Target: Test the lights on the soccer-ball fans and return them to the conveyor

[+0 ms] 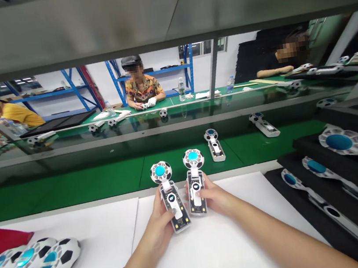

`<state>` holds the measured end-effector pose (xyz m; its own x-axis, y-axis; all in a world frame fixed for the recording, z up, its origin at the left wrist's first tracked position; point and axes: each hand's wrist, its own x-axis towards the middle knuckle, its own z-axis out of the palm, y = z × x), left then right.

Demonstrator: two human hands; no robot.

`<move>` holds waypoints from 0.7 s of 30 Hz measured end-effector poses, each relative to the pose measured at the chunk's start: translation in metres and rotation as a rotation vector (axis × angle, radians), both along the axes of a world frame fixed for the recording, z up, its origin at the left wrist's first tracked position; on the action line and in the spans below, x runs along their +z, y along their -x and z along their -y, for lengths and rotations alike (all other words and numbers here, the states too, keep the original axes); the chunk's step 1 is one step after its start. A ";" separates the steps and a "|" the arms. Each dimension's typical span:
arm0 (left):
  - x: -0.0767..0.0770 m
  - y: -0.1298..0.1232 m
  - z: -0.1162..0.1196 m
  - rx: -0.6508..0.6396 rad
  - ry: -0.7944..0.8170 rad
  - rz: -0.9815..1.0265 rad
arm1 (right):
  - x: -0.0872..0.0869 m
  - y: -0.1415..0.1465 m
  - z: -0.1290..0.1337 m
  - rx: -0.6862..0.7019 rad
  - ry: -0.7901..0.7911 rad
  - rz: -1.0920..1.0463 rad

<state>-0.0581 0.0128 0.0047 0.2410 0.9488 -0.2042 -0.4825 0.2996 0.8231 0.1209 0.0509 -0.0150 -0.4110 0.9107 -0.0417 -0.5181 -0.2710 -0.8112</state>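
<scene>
My left hand [158, 220] is wrapped round a handheld fan [181, 219] with a football-patterned head, a blue disc at its centre and a clear-cased handle. Its thumb lies on the white strip below a small lit round display. Another fan of the same kind [194, 203] is gripped in my right hand [213, 195], thumb also on the white strip. Both fans are held side by side, heads up and displays facing me, above the white work surface [196, 256]. The fingers behind the handles are mostly hidden.
Several similar fans [61, 259] lie at lower left beside a red object [4, 243]. Black trays [293, 189] with more fans are stacked at right. Beyond runs a green conveyor belt [105, 179] carrying fans [216, 148]. Co-workers sit across it, below an overhead metal panel [149, 14].
</scene>
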 end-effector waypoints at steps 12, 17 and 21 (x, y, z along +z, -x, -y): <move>0.003 -0.005 0.001 0.111 -0.013 -0.150 | -0.006 0.003 0.003 0.051 -0.043 -0.005; -0.001 -0.003 -0.002 0.097 -0.021 -0.217 | -0.005 0.005 0.004 0.066 -0.017 0.013; 0.000 -0.002 -0.002 0.041 -0.039 -0.234 | -0.006 0.005 0.004 0.080 -0.016 0.020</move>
<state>-0.0562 0.0147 0.0045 0.1531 0.9651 -0.2126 -0.2885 0.2494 0.9244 0.1159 0.0464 -0.0210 -0.4819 0.8755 -0.0358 -0.4791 -0.2975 -0.8258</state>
